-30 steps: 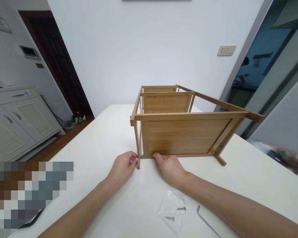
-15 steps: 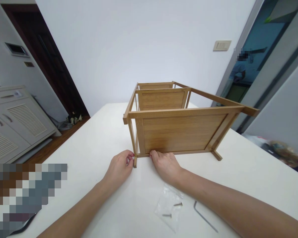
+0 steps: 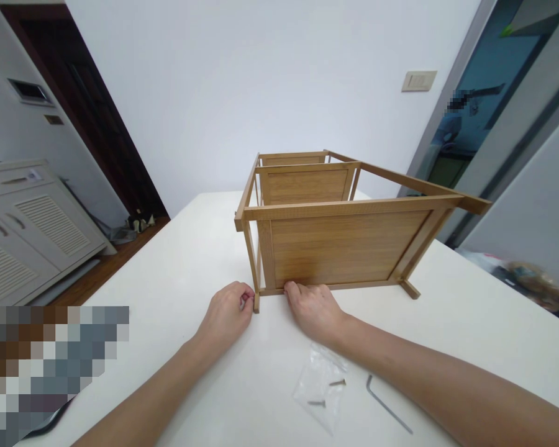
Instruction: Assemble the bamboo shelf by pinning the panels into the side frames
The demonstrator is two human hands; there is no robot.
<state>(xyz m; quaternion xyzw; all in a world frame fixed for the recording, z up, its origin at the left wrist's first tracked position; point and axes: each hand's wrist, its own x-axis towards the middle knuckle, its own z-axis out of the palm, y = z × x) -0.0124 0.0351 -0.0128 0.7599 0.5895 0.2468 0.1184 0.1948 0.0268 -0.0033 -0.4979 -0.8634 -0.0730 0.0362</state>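
Observation:
A wooden shelf rack (image 3: 340,242) lies on its side on the white table (image 3: 190,248), with its panelled shelves standing upright. My left hand (image 3: 230,310) is closed at the near left corner. Its thumb and fingertips pinch together against the outer side of the leg end, and whatever they hold is hidden. My right hand (image 3: 314,310) grips the bottom rail of the nearest shelf, a little right of that corner. Below my right wrist, a clear plastic bag (image 3: 319,388) lies flat with two screws (image 3: 338,382) on or in it. Beside it is a bent hex key (image 3: 386,405).
Behind the rack rises a white wall with a light switch (image 3: 419,81). A louvred cabinet (image 3: 41,230) stands off to the left. Through the doorway at right, a person (image 3: 447,127) is partly visible. Bundled items (image 3: 526,279) sit beyond the table's right edge.
The view has shifted very slightly, so everything sits a little farther right. Both hands keep the same places on the rack, and their grip looks unchanged.

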